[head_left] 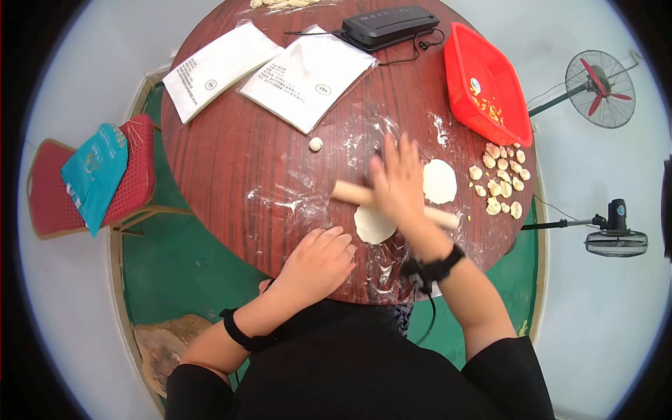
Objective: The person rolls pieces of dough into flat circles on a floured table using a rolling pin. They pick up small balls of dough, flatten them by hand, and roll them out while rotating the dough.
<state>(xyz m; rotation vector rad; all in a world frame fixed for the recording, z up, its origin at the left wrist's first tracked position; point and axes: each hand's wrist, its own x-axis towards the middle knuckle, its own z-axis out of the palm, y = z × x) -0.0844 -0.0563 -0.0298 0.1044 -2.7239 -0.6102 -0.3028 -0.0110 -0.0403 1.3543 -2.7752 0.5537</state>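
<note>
Round reddish wood-grain table (231, 161) on green floor, top streaked with flour near the front edge.

Right hand (397, 183): blurred, fingers stretched out and spread, palm pressing flat on wooden rolling pin (348, 192); not wrapped around it. Pin lying slantwise, left end higher, right end poking out past the wrist.

Thin dough disc (373, 225) under the near side of the pin, partly hidden by the right hand.

Left hand (318, 262): palm down on the table near the front edge, fingers loosely bent, holding nothing; fingertips just beside the left rim of the dough disc, contact not clear. Black bands on both wrists.

Second flattened disc (439, 180) just beyond the pin, right of the right hand. Heap of small dough pieces (500, 182) farther right, near the table rim. Single dough ball (316, 144) alone, left of the floured patch.

Far side: red plastic basket (490, 84) at right, black vacuum sealer (388, 24) with cord at top, two white printed bags (217, 66) (308, 77) lying flat side by side.

Off the table: red chair (136, 178) at left bearing a teal packet (94, 171); two fans (600, 87) (616, 238) at right.
</note>
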